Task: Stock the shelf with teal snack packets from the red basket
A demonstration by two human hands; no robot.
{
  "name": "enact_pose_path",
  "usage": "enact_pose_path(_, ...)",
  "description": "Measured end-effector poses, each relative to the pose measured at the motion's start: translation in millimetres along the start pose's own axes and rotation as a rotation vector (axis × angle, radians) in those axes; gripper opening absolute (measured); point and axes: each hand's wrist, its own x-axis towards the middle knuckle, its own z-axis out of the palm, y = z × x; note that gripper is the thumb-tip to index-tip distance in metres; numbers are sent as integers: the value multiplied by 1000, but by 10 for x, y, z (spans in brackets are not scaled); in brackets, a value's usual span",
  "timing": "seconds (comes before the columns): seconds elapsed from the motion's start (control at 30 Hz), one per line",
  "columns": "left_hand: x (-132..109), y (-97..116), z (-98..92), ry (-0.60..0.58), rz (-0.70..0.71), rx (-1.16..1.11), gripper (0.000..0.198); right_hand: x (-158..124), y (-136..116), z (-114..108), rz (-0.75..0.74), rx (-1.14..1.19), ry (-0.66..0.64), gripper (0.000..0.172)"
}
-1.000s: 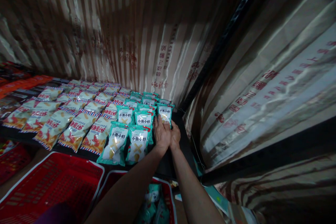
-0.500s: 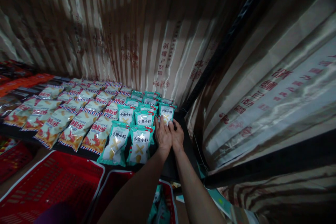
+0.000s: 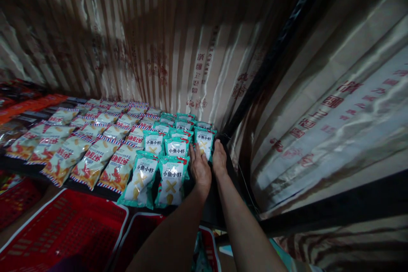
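Rows of teal and white snack bags lie at the right end of a dark shelf (image 3: 216, 204). My left hand (image 3: 200, 168) rests with its fingers apart against the lower left part of the rightmost teal bag (image 3: 204, 138). Along that bag's right side is my right hand (image 3: 219, 157), its fingers straight and its palm turned inward. Neither hand is closed round the bag. Two more teal bags, a left one (image 3: 142, 180) and a right one (image 3: 171, 182), lie at the shelf's front edge, left of my hands.
Cream and red snack bags (image 3: 95, 157) fill the shelf further left. Red baskets, one (image 3: 79, 225) at the lower left and another (image 3: 208, 238) under my forearms, stand below the shelf. Behind hangs a striped curtain (image 3: 159, 42); a dark post (image 3: 264, 72) rises at the right.
My hands have moved apart, the right one shifting right and up to the bag's side. The rightmost teal bag shows more of its front. The view has shifted slightly.
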Motion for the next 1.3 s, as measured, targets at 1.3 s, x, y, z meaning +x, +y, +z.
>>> enact_pose_path(1.3, 69, -116, 127, 113, 140, 171, 43, -31, -265, 127, 33, -354, -206, 61)
